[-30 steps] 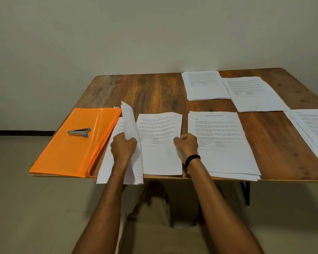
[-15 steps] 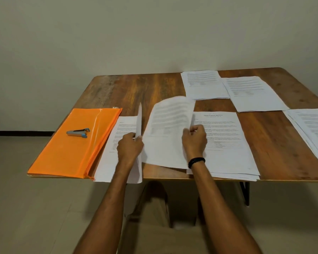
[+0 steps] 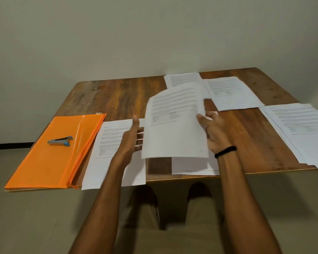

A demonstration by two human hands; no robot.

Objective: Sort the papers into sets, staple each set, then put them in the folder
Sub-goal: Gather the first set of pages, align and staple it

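While the sorting is plainly unfinished, the right hand (image 3: 216, 132) pinches a sheet (image 3: 174, 129) by its right edge, thumb on the printed face. It lifts the sheet clear of the table (image 3: 117, 96), ready to be carried across. The left hand (image 3: 130, 142) is flat, fingers straight, steadying the sheet's left edge from behind. Piles (image 3: 229, 94) lie apart, I'd guess one per set: two far back, one right, two near. The folder (image 3: 44, 162) waits left, stapler (image 3: 60, 141) on top, both untouched.
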